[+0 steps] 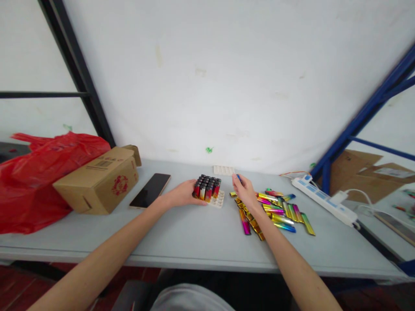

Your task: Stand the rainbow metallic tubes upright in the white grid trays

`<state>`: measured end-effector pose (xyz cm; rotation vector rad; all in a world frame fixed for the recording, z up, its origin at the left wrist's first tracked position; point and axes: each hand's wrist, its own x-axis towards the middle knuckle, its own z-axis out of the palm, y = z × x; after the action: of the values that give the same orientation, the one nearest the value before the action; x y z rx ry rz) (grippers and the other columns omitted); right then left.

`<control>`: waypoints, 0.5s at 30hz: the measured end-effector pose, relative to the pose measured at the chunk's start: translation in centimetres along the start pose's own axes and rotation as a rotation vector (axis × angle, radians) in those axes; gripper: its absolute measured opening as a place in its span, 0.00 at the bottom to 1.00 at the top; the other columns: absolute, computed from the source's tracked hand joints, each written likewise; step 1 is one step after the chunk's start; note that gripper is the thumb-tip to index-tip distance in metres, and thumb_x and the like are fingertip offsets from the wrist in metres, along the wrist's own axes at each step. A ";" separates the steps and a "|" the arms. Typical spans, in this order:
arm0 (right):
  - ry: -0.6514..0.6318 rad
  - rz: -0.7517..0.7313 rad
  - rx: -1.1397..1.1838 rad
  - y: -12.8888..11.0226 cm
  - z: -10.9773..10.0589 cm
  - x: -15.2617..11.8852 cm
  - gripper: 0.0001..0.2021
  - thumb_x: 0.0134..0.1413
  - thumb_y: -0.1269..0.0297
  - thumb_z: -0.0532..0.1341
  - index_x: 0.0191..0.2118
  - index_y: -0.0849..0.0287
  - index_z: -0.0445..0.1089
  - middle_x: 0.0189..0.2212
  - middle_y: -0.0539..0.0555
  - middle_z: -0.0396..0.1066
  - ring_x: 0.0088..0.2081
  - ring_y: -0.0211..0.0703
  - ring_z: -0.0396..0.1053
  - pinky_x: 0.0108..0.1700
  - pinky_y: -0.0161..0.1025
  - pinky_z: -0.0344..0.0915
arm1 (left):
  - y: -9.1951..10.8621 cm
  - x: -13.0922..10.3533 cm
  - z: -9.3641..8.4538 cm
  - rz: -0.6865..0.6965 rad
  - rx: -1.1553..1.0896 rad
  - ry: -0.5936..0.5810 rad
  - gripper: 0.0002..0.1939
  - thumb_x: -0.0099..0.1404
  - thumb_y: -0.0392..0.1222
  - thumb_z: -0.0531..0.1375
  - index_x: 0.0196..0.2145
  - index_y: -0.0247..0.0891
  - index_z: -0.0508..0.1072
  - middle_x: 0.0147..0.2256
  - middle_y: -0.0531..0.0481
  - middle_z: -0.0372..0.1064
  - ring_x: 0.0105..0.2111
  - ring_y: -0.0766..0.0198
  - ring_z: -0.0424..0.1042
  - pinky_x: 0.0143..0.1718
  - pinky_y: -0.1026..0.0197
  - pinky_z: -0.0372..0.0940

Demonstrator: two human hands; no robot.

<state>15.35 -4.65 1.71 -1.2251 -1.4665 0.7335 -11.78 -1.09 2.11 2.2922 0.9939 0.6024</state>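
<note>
Several shiny lighters with black tops (209,186) stand upright, packed together in a white tray (218,200) with round holes. The tray's right and front holes show bare. My left hand (186,193) curls round the left side of this group, thumb along the front and fingers behind. To the right of the tray, my right hand (244,190) is closed on a small lighter (239,178), of which only a dark blue end shows. Under and beside my right wrist lies a loose pile of metallic lighters (275,211) in gold, pink, green and blue.
Behind the tray, a second white tray (223,170) lies by the wall. Left stand a phone (151,190), a cardboard box (100,179) and a red plastic bag (42,172). A white power strip (324,201) with cables lies right, near a blue metal frame (356,125).
</note>
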 end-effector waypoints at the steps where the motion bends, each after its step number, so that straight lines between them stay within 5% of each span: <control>1: 0.028 -0.039 -0.076 0.0 0.1 -0.1 0.29 0.61 0.32 0.55 0.25 0.53 0.57 0.18 0.44 0.53 0.22 0.37 0.51 0.24 0.36 0.50 | 0.0 0.0 0.0 0.003 -0.003 -0.004 0.36 0.51 0.61 0.73 0.53 0.42 0.77 0.51 0.45 0.80 0.50 0.45 0.78 0.55 0.51 0.72; 9: 0.122 -0.165 -0.266 -0.6 0.7 -0.9 0.21 0.60 0.47 0.54 0.22 0.52 0.52 0.18 0.45 0.51 0.24 0.38 0.51 0.29 0.38 0.47 | 0.2 0.0 -0.1 0.000 0.017 0.003 0.35 0.51 0.61 0.73 0.53 0.41 0.78 0.51 0.45 0.79 0.50 0.45 0.78 0.57 0.51 0.71; 15: 0.109 -0.177 -0.274 -1.1 0.6 -0.9 0.24 0.63 0.43 0.54 0.22 0.53 0.53 0.18 0.45 0.52 0.25 0.38 0.52 0.30 0.38 0.47 | -0.1 0.0 0.0 -0.014 -0.001 -0.010 0.37 0.51 0.61 0.73 0.55 0.41 0.76 0.52 0.44 0.79 0.51 0.45 0.78 0.56 0.51 0.71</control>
<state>14.41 -5.71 2.22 -1.2973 -1.5972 0.3488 -11.79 -1.01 2.10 2.2838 1.0038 0.5853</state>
